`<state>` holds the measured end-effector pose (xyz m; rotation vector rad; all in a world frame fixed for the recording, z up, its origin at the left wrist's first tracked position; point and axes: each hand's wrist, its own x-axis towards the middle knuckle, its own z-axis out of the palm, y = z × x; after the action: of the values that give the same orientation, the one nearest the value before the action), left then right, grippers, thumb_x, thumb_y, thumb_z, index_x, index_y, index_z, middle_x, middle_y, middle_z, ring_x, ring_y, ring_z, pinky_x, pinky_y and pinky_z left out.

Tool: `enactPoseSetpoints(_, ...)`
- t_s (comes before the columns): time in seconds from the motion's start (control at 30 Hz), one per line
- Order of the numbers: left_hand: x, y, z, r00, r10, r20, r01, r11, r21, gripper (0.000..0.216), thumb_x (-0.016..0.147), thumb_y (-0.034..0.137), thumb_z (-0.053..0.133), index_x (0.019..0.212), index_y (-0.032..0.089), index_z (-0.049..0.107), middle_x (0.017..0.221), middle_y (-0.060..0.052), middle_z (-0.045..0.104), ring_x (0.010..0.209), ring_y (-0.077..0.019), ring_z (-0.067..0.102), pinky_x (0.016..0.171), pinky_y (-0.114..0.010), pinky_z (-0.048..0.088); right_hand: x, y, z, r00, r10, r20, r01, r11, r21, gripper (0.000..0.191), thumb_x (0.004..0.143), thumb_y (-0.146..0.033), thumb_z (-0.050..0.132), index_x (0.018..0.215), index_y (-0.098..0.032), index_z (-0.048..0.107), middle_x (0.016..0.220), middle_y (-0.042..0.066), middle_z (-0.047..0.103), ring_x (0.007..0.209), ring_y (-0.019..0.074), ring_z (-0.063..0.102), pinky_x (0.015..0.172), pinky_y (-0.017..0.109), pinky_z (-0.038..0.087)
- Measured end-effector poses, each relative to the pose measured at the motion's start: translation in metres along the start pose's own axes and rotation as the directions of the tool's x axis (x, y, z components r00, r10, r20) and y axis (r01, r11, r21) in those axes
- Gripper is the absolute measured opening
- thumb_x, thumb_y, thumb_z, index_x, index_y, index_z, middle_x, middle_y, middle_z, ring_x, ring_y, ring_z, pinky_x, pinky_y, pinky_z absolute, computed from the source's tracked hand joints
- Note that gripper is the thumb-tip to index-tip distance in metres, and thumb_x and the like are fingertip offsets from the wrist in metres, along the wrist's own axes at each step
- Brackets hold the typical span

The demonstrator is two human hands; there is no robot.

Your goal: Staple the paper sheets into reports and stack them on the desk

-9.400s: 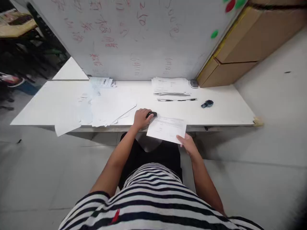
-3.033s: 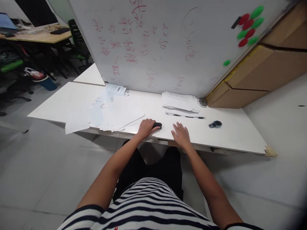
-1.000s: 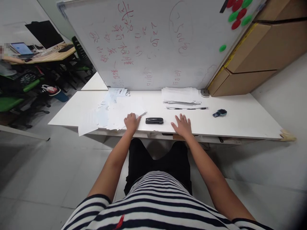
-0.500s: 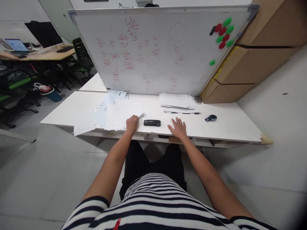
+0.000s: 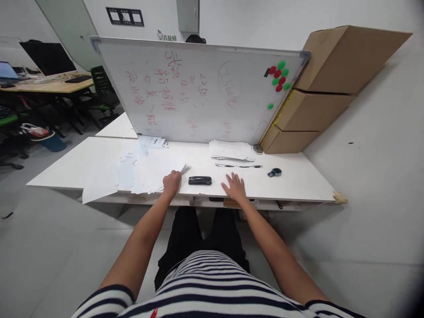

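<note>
My left hand [image 5: 172,181] rests closed on the corner of a spread of loose white papers [image 5: 142,172] near the front edge of the white table [image 5: 298,185]; the top sheet's corner curls up at its fingers. Just right of it lies a black stapler [image 5: 199,180], touched by neither hand. My right hand [image 5: 234,186] lies flat on the tabletop with fingers spread, holding nothing.
A neat paper stack [image 5: 231,149] sits at the back, with a pen [image 5: 237,166] in front of it. A small dark-blue object [image 5: 274,172] lies to the right. A whiteboard [image 5: 198,92] with red writing leans behind, next to cardboard boxes [image 5: 318,88]. Desks and chairs stand at the far left.
My left hand left the stapler and moved left onto the loose papers. The sheet my right hand held earlier is gone; that hand now lies flat. My head has tilted up.
</note>
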<state>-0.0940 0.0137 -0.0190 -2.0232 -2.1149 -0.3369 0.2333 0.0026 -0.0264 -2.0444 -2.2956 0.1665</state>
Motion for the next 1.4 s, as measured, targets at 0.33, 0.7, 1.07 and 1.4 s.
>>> enactPoseSetpoints(0.33, 0.001, 0.001, 0.002, 0.996, -0.082, -0.034, 0.081, 0.997, -0.018, 0.040, 0.096, 0.032, 0.030, 0.093, 0.015, 0.066, 0.093, -0.014, 0.063, 0.076, -0.0219, 0.061, 0.062, -0.030, 0.033, -0.001, 0.002, 0.003, 0.999, -0.008, -0.047, 0.010, 0.999, 0.036, 0.068, 0.093, -0.061, 0.022, 0.148, -0.022, 0.030, 0.158, 0.011, 0.017, 0.145, 0.0281, 0.012, 0.115, 0.050, 0.010)
enactPoseSetpoints(0.7, 0.002, 0.003, 0.005, 0.999, -0.053, -0.002, 0.053, 0.999, -0.003, 0.038, 0.095, 0.026, 0.030, 0.090, 0.014, 0.066, 0.091, -0.014, 0.062, 0.075, -0.0215, 0.060, 0.061, -0.030, 0.032, -0.002, 0.003, 0.001, 1.000, -0.001, -0.027, 0.003, 0.998, 0.060, 0.069, 0.093, -0.062, 0.020, 0.148, -0.022, 0.029, 0.159, 0.009, 0.015, 0.145, 0.0274, 0.010, 0.115, 0.050, 0.010)
enactPoseSetpoints(1.07, -0.008, 0.008, -0.022, 0.925, -0.351, -0.147, 0.235, 0.831, -0.504, 0.010, 0.087, 0.026, 0.047, 0.084, 0.018, 0.053, 0.089, -0.005, 0.059, 0.077, -0.0155, 0.059, 0.064, -0.026, 0.038, -0.003, 0.002, -0.005, 0.998, 0.024, -0.065, -0.011, 0.980, 0.198, 0.067, 0.091, -0.059, 0.033, 0.144, -0.019, 0.038, 0.156, 0.011, 0.023, 0.145, 0.0284, 0.014, 0.115, 0.052, 0.009)
enactPoseSetpoints(1.4, -0.084, 0.073, -0.138, 0.897, -0.419, 0.140, 0.032, -0.255, -0.967, 0.025, 0.083, 0.046, 0.059, 0.087, 0.022, 0.053, 0.078, 0.000, 0.059, 0.071, -0.0118, 0.058, 0.066, -0.024, 0.048, -0.107, -0.069, -0.038, 0.984, -0.176, 0.007, -0.045, -0.219, 0.975, 0.065, 0.083, -0.064, 0.051, 0.137, -0.028, 0.044, 0.138, 0.009, 0.053, 0.122, 0.0266, 0.053, 0.099, 0.048, 0.045)
